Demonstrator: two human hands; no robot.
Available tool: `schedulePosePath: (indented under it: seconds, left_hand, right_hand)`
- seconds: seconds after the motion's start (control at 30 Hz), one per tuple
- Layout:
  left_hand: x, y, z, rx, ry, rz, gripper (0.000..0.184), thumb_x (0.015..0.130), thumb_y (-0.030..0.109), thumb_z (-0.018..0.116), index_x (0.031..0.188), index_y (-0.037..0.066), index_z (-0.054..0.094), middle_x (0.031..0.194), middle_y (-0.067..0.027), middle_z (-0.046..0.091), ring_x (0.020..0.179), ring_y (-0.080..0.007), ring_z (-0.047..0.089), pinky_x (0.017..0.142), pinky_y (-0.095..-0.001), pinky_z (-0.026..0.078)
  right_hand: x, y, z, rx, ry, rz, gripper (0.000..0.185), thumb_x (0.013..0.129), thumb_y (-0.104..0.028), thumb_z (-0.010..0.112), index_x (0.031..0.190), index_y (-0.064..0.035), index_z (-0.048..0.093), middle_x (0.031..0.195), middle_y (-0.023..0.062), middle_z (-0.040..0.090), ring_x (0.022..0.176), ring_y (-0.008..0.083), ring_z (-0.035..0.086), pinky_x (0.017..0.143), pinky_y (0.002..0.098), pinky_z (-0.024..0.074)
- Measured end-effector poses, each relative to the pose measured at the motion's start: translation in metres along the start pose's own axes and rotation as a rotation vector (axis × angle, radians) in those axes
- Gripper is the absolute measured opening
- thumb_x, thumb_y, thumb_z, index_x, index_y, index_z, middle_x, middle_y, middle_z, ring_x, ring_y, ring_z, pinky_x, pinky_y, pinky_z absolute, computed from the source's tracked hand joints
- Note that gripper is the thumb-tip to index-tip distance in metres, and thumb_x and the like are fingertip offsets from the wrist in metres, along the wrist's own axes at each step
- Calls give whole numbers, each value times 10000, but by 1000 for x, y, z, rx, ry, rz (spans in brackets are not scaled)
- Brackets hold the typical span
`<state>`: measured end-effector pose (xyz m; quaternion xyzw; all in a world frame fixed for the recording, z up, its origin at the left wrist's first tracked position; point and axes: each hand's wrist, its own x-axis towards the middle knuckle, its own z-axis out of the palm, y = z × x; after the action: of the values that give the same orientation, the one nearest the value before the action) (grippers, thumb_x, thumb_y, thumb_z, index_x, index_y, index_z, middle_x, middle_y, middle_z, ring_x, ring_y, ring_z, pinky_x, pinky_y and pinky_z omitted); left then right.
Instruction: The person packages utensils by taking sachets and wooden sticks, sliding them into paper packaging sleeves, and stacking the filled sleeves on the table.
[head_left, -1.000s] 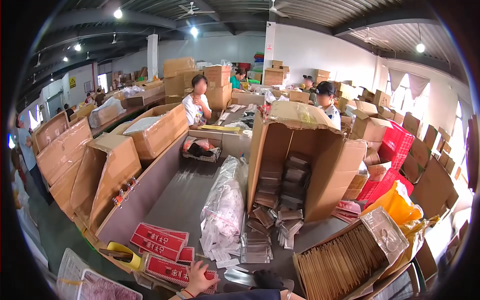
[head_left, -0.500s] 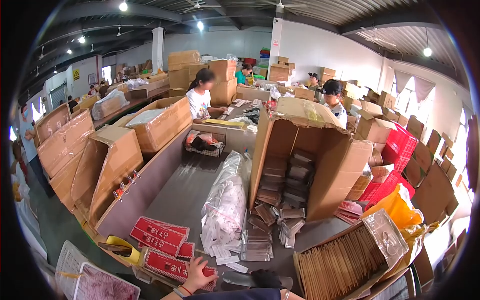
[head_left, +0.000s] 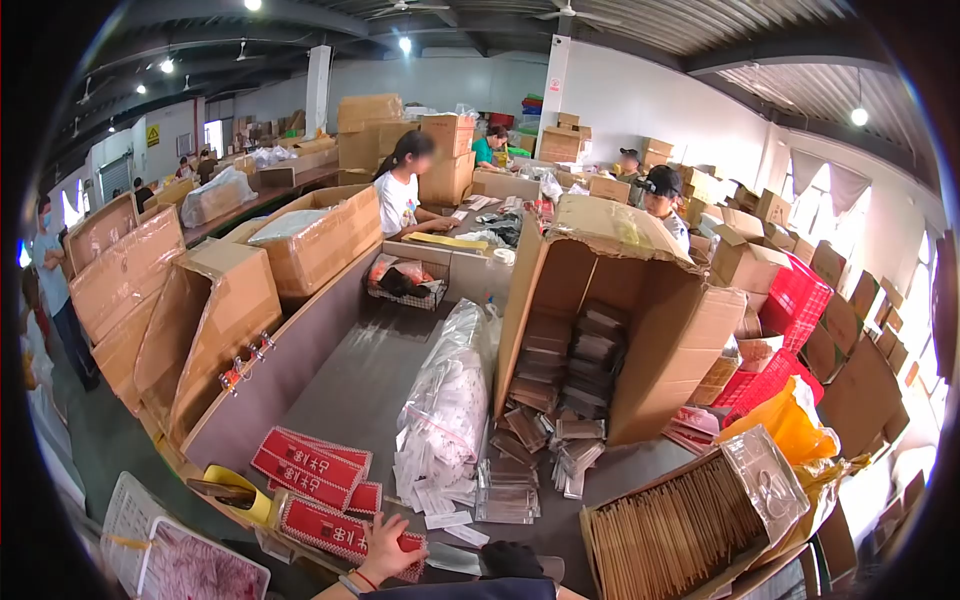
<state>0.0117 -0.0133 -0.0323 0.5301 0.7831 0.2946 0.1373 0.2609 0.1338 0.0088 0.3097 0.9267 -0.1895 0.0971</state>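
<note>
I have the left hand (head_left: 388, 548) splayed over the nearest red packet (head_left: 325, 527), whose length runs leftward. I can't tell what the right hand (head_left: 508, 561) grips.

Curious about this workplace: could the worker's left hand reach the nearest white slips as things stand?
Probably yes: the left hand is at a red packet, and those white slips lie close by, uncovered, with nothing apparent between.

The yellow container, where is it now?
In the head view, the yellow container is at the lower left, just left of the red packets.
</note>
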Motion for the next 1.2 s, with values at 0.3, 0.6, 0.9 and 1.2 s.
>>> schedulePosePath:
  seconds: [0.3, 0.6, 0.9, 1.2]
  left_hand:
    - [0, 0, -1, 1, -12, 2, 798, 673, 591, 773, 1231, 38, 633, 1380, -161, 527, 1381, -413, 276, 1094, -699, 114]
    - [1, -4, 2, 97, -55, 32, 837, 703, 541, 782, 1333, 41, 552, 1446, -176, 453, 1377, -467, 284, 1083, -713, 156]
    - [80, -3, -40, -62, 135, 221, 562, 732, 208, 781, 1218, 3, 587, 1111, -225, 653, 1056, -424, 600, 945, -455, 466]
    - [152, -27, 57, 211, 135, 59, 324, 813, 204, 672, 1050, -16, 651, 1124, -232, 587, 1047, -436, 553, 958, -504, 429]
  right_hand:
    - [-7, -4, 0, -20, -54, -8, 686, 757, -516, 733, 1299, -148, 531, 1197, 146, 613, 1092, 358, 615, 888, 515, 485]
    - [29, -53, -22, 49, -138, -169, 662, 756, -489, 734, 1273, -127, 536, 1179, 136, 606, 1077, 347, 606, 856, 519, 473]
    - [-2, -25, -10, 203, 499, -250, 657, 746, -407, 765, 1283, -93, 549, 1166, 163, 607, 1052, 363, 563, 890, 472, 436]
    - [-68, 53, 2, 358, 687, 296, 570, 788, -335, 759, 1272, -87, 586, 1250, 222, 584, 1147, 422, 554, 966, 519, 451]
